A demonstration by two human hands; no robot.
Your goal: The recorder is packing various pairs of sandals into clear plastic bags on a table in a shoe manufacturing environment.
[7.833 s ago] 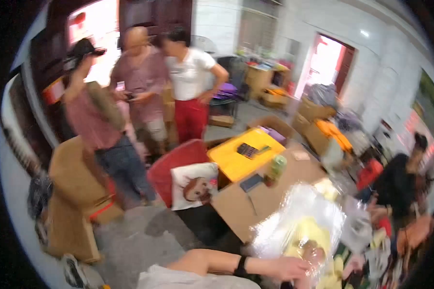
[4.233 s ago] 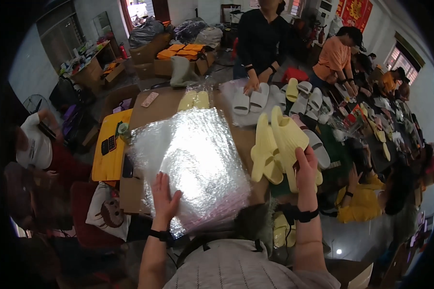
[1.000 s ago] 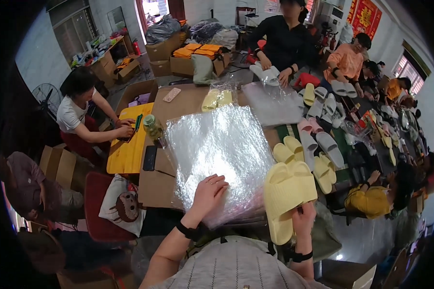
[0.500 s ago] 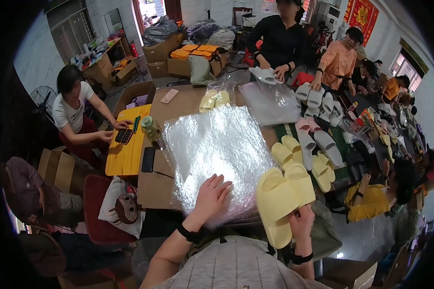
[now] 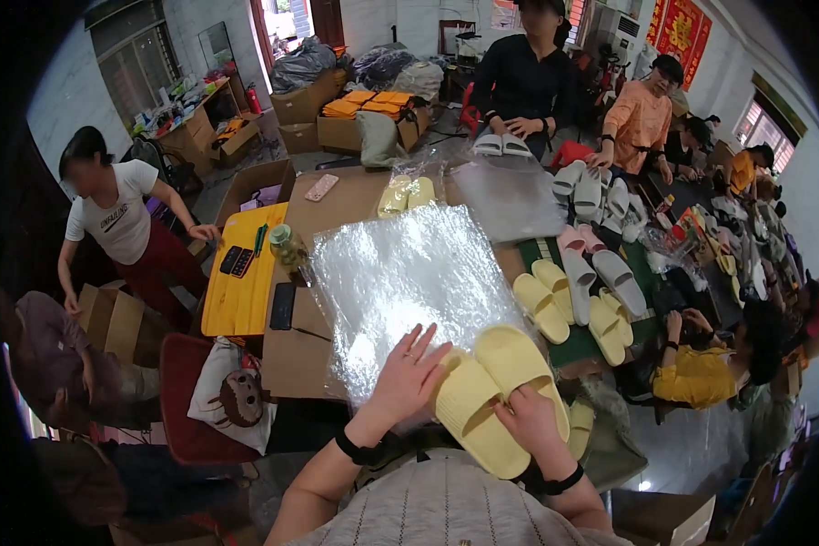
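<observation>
In the head view, my right hand [image 5: 530, 420] is gripping the yellow slippers [image 5: 469, 400], which are overlapping the near right corner of the plastic [image 5: 400, 273]. My left hand [image 5: 405, 378] is holding its fingers open just beside them. I'm apparently positioning the yellow slippers; the next move is probably calling for a steady right grip.

"Was all of the right hand [image 5: 531, 422] visible?"

"No, its fingertips were lost among the yellow slippers [image 5: 467, 393] it held, and I couldn't tell whether the left hand [image 5: 402, 378] touched them."

"And the stack of clear plastic bags [image 5: 400, 273]?"

"Those slippers and the left hand hid its corner at the near edge of the table [image 5: 355, 193]; glare washed out part of its top."

"The jumbled goods [image 5: 763, 238] beyond the table's right edge?"

"They were too small to tell apart."
</observation>
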